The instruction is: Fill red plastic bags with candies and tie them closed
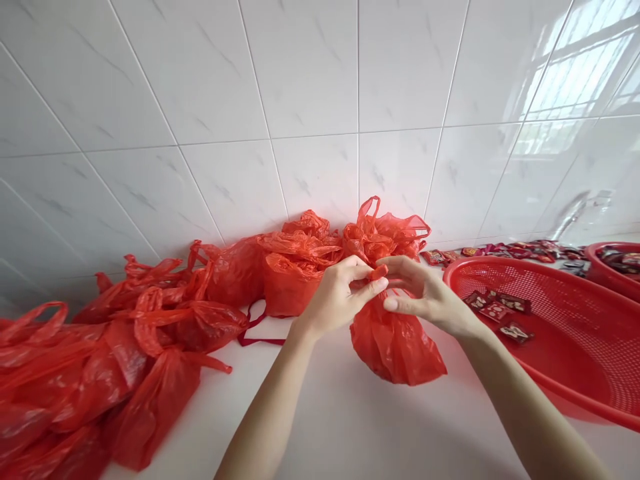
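Left hand (327, 300) pinches the gathered top of the red plastic bag (397, 347) thumb-to-fingers; right hand (433, 297) half open beside it, thumb apart from the curled fingers. Bag's low over the bench (330, 413), tied bags (173, 320) to its left, perforated basket (565, 327) to its right, rim near the right forearm (520, 393). Tiled wall (320, 80) bounds the rear, bench's near edge out of view.

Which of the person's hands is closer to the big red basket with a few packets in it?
Right. The right hand is just left of the basket; the left hand is farther left, pinching a bag's top.
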Tool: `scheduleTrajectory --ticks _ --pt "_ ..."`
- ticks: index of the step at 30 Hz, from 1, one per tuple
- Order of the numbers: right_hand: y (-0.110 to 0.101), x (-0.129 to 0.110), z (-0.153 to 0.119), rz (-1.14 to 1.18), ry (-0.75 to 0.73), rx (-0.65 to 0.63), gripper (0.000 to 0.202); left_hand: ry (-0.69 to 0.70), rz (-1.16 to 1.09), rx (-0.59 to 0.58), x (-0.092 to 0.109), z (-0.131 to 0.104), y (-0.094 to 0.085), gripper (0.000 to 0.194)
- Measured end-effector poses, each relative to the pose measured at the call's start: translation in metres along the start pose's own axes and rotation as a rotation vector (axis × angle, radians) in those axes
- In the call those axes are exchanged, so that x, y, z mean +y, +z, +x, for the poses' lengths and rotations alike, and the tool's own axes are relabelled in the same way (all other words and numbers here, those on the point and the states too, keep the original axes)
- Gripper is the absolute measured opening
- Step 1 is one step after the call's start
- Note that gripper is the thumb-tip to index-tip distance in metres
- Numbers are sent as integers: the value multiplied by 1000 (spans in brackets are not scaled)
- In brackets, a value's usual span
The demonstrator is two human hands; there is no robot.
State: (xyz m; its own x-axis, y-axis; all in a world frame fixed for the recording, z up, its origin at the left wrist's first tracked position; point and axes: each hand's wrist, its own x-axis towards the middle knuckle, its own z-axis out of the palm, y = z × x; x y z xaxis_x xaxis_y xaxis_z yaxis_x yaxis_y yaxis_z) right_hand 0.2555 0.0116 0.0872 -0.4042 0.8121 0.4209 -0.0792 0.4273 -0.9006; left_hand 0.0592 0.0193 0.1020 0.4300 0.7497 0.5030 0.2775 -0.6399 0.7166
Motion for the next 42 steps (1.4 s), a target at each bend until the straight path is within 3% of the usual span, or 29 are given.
scheduleTrajectory --ticks 3,6,9,14,17,21,25,32,36,42 --pt "4 13 3 102 90 -146 46 34 -11 6 2 0 -2 22" --pt "16 27 4 162 195 -149 34 81 21 37 0 0 -6 22" --pt "29 38 4 159 284 -182 35 116 65 82 -3 0 -11 24" --pt "36 45 5 80 261 -255 38 76 92 90 -1 0 -14 25" --pt "32 41 5 -17 159 -198 36 59 104 110 2 0 -12 25" --pt "28 36 5 -145 12 4 35 6 94 126 4 -1 -13 21" --pt "27 40 5 -294 -19 178 34 -30 113 106 0 0 -20 22" --pt "22 37 5 -221 -99 263 27 -77 268 97 -26 1 -40 26" --pt "12 26 4 -213 -156 206 21 -181 294 2 -38 1 -46 30" --pt "1 9 -1 -257 -88 -59 15 -271 246 -167 -51 2 -54 44"
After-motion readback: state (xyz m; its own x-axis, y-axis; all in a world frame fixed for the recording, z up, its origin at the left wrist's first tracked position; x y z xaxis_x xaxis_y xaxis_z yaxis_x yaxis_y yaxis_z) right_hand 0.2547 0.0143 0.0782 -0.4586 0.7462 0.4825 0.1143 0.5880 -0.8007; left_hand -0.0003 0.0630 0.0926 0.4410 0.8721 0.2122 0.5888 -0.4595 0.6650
